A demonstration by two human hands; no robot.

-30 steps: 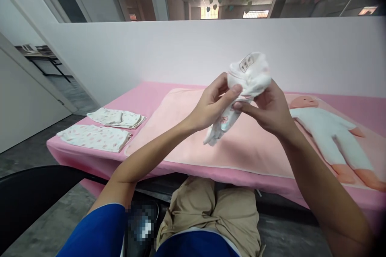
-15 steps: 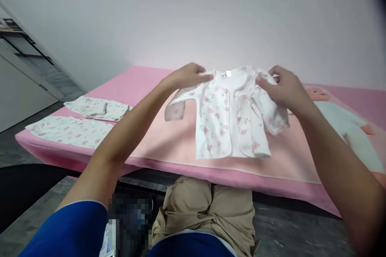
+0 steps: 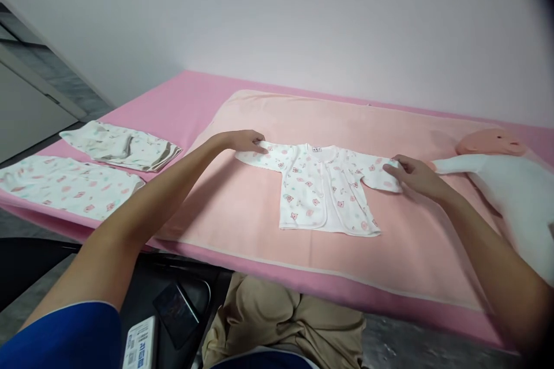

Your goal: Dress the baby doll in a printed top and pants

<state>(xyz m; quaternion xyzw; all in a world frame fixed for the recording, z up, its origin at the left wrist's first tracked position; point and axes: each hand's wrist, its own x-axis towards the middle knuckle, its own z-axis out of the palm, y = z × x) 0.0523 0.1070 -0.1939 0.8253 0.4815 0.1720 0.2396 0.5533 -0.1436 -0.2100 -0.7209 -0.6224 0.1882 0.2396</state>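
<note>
Spreading a baby shirt by its two sleeve ends over a peach blanket.
The left hand is nearly closed, thumb and fingers pinching one cuff; the right hand pinches the other the same way. The shirt, white with small pink prints, lies along the middle of the blanket on the pink-covered worktop, its neck label bearing dark marks too small to read. On a black seat below the worktop, a white box carries blue characters and finer print, neither clear enough to read, beside a dark flat device. Folded printed garments lie toward the left end, and a doll in white lies near the right hand.
</note>
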